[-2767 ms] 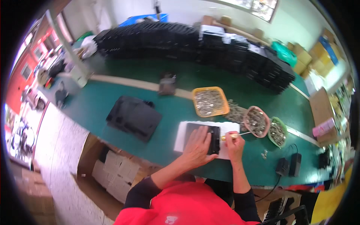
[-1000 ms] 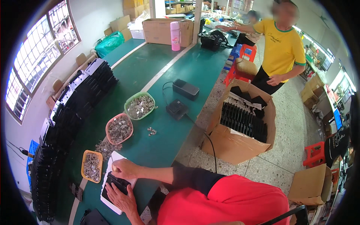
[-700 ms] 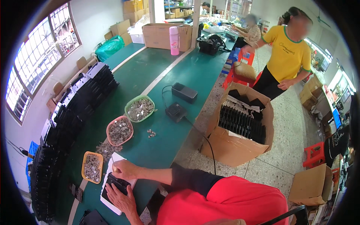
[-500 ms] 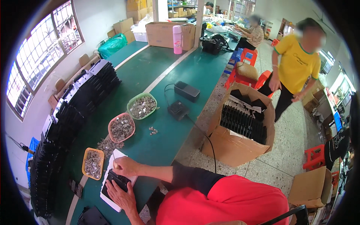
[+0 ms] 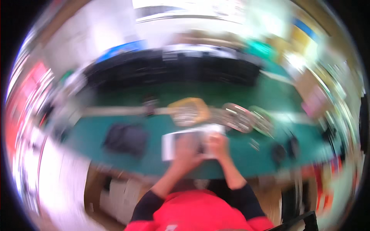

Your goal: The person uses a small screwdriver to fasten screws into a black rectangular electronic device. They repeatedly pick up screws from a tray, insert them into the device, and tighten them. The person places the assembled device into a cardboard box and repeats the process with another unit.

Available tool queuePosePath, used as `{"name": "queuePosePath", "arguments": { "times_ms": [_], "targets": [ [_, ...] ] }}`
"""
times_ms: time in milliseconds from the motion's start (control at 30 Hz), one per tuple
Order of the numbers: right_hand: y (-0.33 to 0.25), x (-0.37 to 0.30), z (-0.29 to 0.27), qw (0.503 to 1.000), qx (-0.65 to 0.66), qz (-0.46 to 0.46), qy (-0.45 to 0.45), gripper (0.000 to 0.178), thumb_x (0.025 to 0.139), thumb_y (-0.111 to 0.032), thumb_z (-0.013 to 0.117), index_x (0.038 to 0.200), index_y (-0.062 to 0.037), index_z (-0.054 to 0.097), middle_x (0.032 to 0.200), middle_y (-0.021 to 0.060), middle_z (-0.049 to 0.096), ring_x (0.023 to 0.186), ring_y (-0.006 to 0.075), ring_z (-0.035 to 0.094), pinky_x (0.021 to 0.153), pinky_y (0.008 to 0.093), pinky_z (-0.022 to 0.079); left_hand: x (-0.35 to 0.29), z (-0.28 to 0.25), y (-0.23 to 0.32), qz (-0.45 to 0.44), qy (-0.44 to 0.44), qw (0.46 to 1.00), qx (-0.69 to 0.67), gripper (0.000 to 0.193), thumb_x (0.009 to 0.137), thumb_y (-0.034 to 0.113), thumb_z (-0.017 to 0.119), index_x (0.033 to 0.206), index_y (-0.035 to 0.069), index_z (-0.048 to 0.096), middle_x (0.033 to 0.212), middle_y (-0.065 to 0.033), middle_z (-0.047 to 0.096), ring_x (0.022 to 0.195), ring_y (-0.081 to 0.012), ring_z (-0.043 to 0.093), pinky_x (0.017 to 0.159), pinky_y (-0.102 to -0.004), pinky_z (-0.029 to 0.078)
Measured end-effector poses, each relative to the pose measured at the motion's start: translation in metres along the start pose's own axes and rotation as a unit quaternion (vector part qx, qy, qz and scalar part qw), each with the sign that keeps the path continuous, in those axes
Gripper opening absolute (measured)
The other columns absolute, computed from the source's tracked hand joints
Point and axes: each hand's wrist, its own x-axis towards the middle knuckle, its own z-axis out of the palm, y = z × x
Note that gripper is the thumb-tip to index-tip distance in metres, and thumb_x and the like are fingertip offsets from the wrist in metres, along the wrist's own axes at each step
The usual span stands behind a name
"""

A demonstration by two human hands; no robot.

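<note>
Motion blurs this moment heavily. My left hand [image 5: 187,147] rests over a black plastic part [image 5: 201,141] on a white pad [image 5: 168,147], its fingers smeared but across the part as in the earlier view, where they hold it. At the pad's right side my right hand [image 5: 218,145] is closed in a fist beside the part; what it grips is hidden. Just beyond the pad stands a yellow-orange tray [image 5: 189,101] of small metal pieces. To its right are a pink bowl [image 5: 235,106] and a green bowl [image 5: 268,133] with similar pieces.
Another black part [image 5: 125,139] lies left of the pad on the green table [image 5: 154,163]. A dark phone-like object [image 5: 150,104] lies beyond it. A long row of stacked black parts [image 5: 173,71] lines the far side. Dark small devices [image 5: 278,153] sit at right.
The view has swung left to face the stacked black parts, blurring everything. Both my hands stay at the black part on the pad. The person in yellow and the open carton have left the view.
</note>
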Motion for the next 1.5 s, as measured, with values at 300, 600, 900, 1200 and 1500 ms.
{"name": "queuePosePath", "arguments": {
  "times_ms": [300, 600, 900, 1200, 1500],
  "targets": [
    [0.018, 0.018, -0.019, 0.986, 0.143, 0.076, -0.045, 0.021, 0.093, -0.018, 0.059, 0.085, 0.0015, 0.063, 0.066, 0.0011, 0.059, 0.049, 0.0055, 0.046, 0.044, 0.0220, 0.036, -0.010, 0.022, -0.008, -0.013, 0.054, 0.998, 0.038, 0.080, 0.073, 0.050, 0.068, 0.123, -0.011, 0.051, 0.140, -0.0311, 0.038, 0.134, -0.0413, 0.033, 0.113, -0.0483, 0.021],
    [0.014, 0.025, -0.016, 0.985, 0.142, 0.078, -0.064, 0.022, 0.094, -0.020, 0.059, 0.084, -0.0004, 0.062, 0.065, 0.0004, 0.057, 0.049, 0.0043, 0.044, 0.043, 0.0210, 0.034, -0.003, 0.032, -0.015, -0.018, 0.064, 0.997, 0.038, 0.084, 0.074, 0.051, 0.068, 0.126, -0.012, 0.047, 0.142, -0.0290, 0.036, 0.137, -0.0396, 0.029, 0.115, -0.0477, 0.020],
    [0.013, 0.022, -0.013, 0.986, 0.141, 0.068, -0.051, 0.022, 0.094, -0.021, 0.060, 0.085, -0.0011, 0.061, 0.065, -0.0001, 0.057, 0.050, 0.0038, 0.045, 0.044, 0.0192, 0.035, -0.006, 0.038, -0.016, -0.016, 0.074, 0.996, 0.038, 0.082, 0.075, 0.052, 0.067, 0.125, -0.011, 0.048, 0.142, -0.0286, 0.036, 0.137, -0.0388, 0.029, 0.114, -0.0475, 0.019],
    [0.019, 0.021, -0.016, 0.984, 0.138, 0.090, -0.065, 0.019, 0.093, -0.019, 0.059, 0.089, -0.0001, 0.062, 0.070, 0.0018, 0.060, 0.053, 0.0054, 0.047, 0.046, 0.0200, 0.037, -0.007, 0.033, -0.012, -0.015, 0.072, 0.996, 0.049, 0.081, 0.076, 0.052, 0.065, 0.124, -0.011, 0.049, 0.141, -0.0288, 0.037, 0.136, -0.0391, 0.031, 0.115, -0.0472, 0.019],
    [0.017, 0.020, -0.016, 0.982, 0.154, 0.097, -0.059, 0.020, 0.093, -0.019, 0.059, 0.088, 0.0003, 0.062, 0.068, 0.0018, 0.059, 0.053, 0.0055, 0.047, 0.046, 0.0207, 0.037, -0.005, 0.034, -0.014, -0.015, 0.067, 0.997, 0.042, 0.080, 0.076, 0.052, 0.065, 0.124, -0.011, 0.050, 0.141, -0.0289, 0.037, 0.137, -0.0396, 0.031, 0.114, -0.0474, 0.019]
  ]
}}
